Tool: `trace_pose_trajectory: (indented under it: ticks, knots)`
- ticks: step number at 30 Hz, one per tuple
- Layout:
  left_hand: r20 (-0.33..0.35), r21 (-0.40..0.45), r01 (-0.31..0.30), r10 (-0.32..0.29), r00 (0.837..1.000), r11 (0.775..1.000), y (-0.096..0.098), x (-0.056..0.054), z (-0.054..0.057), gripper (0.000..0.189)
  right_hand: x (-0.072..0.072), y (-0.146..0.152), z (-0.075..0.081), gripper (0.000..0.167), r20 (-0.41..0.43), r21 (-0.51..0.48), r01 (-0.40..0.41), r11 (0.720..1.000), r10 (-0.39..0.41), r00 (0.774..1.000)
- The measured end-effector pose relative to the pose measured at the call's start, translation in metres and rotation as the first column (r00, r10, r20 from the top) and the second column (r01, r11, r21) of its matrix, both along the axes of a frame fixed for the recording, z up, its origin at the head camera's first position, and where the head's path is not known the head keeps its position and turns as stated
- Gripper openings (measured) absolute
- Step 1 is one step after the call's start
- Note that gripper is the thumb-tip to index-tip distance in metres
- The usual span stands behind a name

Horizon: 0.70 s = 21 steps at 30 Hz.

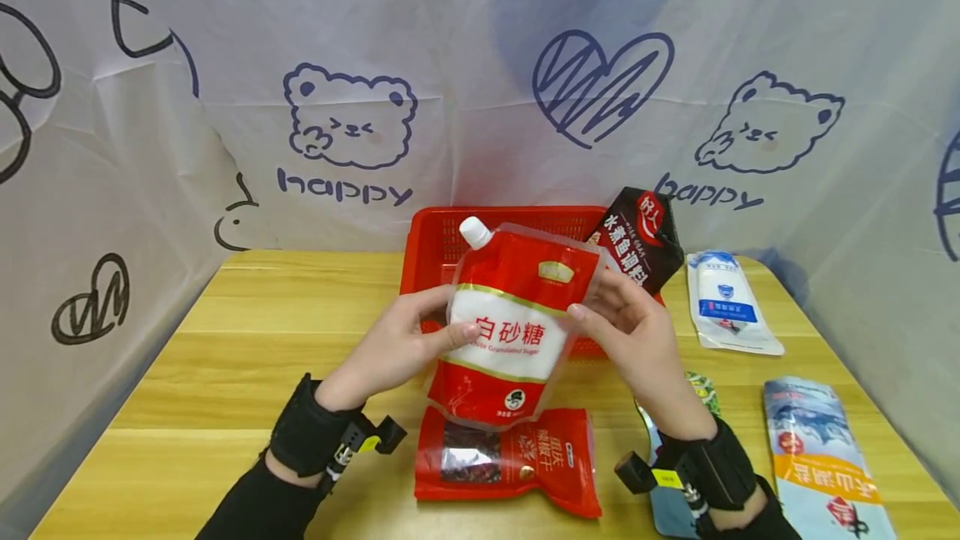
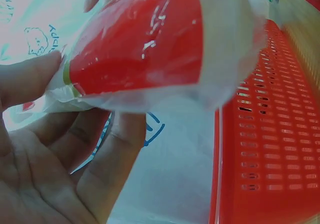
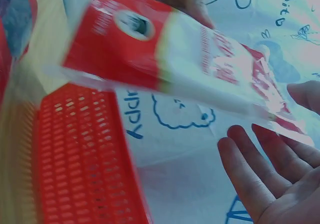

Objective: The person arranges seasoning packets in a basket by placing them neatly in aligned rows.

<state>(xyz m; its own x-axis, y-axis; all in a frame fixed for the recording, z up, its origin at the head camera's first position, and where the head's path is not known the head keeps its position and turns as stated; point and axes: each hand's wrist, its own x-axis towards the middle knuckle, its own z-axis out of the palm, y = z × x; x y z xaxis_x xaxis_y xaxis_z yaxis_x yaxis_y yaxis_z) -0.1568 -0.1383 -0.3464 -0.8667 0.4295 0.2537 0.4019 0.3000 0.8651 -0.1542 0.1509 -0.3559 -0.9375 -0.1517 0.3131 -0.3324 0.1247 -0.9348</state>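
Note:
A red and white pouch of granulated sugar (image 1: 517, 298) with a white screw cap (image 1: 475, 233) is held up, tilted, in front of a red basket (image 1: 510, 213). My left hand (image 1: 393, 348) grips its left edge, thumb across the front and fingers behind. At the opposite edge, my right hand (image 1: 637, 344) has its thumb on the front side and its fingers behind, a loose hold. The right wrist view shows the pouch (image 3: 195, 58) lying between that thumb and the fingers. Below it on the table lies a red bag of dried chilies (image 1: 525, 457), its top edge partly covered.
A black seasoning packet (image 1: 637, 232) leans at the basket's right end. Farther right on the wooden table (image 1: 262, 340) lie a white and blue packet (image 1: 727, 298) and a white, blue and orange packet (image 1: 821, 448). A bluish packet (image 1: 671, 511) is partly under my right wrist.

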Motion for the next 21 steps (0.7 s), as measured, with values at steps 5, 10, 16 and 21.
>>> trace_pose_trajectory:
  ticks: [5, 10, 16, 21]
  knots:
    - [0.018, -0.044, 0.037, -0.037, 0.999, 0.998, 0.0, 0.0, 0.0, 0.033, 0.001, 0.008, 0.007, 0.045, 0.026, -0.003, -0.048, 0.999, 0.048, 0.999]
    - [0.059, -0.077, 0.085, -0.081, 0.995, 0.993, 0.001, 0.001, 0.001, 0.029, 0.002, 0.012, 0.012, 0.044, 0.059, 0.071, -0.044, 0.996, 0.04, 0.997]
    - [0.092, -0.134, 0.126, -0.115, 0.989, 0.983, 0.003, 0.003, 0.0, 0.026, 0.002, 0.014, 0.014, 0.04, 0.12, 0.219, -0.075, 0.973, 0.05, 0.992]
    - [0.121, -0.162, 0.164, -0.145, 0.982, 0.973, 0.006, 0.003, -0.002, 0.027, 0.001, 0.012, 0.012, 0.049, 0.202, 0.291, -0.2, 0.936, 0.145, 0.969]
